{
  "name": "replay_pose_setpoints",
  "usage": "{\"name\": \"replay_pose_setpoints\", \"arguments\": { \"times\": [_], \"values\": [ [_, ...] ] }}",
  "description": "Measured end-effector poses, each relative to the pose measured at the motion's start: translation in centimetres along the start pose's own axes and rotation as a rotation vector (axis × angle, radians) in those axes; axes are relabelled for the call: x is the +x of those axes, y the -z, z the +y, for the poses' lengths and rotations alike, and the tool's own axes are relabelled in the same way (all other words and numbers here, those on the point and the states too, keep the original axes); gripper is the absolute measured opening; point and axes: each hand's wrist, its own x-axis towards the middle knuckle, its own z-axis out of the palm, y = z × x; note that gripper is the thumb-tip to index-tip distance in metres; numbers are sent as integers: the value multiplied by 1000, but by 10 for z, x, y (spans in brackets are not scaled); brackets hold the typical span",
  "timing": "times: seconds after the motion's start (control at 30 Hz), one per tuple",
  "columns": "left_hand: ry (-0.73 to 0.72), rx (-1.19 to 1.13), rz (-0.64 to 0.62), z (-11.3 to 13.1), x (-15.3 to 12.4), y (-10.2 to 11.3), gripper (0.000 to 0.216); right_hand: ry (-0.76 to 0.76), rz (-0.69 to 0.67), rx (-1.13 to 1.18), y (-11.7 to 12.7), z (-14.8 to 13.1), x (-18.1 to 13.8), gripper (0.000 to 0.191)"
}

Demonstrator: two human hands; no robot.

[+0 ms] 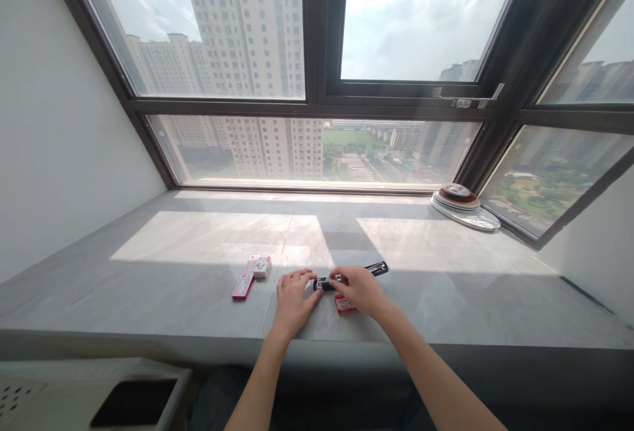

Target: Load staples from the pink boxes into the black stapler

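Note:
A black stapler [378, 268], opened out with its metal channel showing, lies on the windowsill between my hands. My left hand [293, 299] grips its left end between thumb and fingers. Over the stapler's middle, my right hand [360, 289] is closed in a pinch; silvery metal shows by the fingertips, but what they hold is too small to make out. Partly under the right hand sits a small red and white box [345, 304]. Left of my hands, a flat red and white box [243, 286] lies beside a small white box [262, 266].
The grey marble-patterned windowsill [198, 309] ends at a front edge close to my forearms. A stack of plates [458, 203] stands in the far right corner by the window frame [317, 109]. Below the sill, at lower left, is a pale plastic container [59, 378].

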Motion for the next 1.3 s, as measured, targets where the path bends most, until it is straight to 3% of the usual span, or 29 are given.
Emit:
{"name": "replay_pose_setpoints", "arguments": {
  "times": [0.37, 0.5, 0.6, 0.77, 0.83, 0.93, 1.0, 1.13, 1.3],
  "values": [
    [8, -41, 10, 3, -10, 4, 24, 85, -84, 48, -2, 3, 13, 26],
    [10, -48, 8, 3, -10, 4, 24, 1, -37, -30, -1, 3, 10, 31],
    [8, -55, 9, 2, -10, 3, 24, -87, 24, -56, -5, -1, 1, 22],
    [11, -58, 19, 1, -10, 1, 25, -21, -56, 207, -3, -2, -17, 27],
    [11, -62, 19, 1, -10, 1, 25, -108, -60, 331, 5, 14, -26, 34],
    [13, -77, 15, 1, -8, 2, 24, -407, -149, 481, 25, 52, -39, 51],
    [16, -86, 6, 0, -6, 1, 25, -513, -122, 616, 38, 75, -43, 57],
    [26, -86, -10, 1, -5, -1, 26, -339, -2, 846, 50, 83, -29, 60],
    [53, -87, -25, 2, -7, 0, 26, -98, -33, 591, 36, 48, 12, 48]
  ]
}}
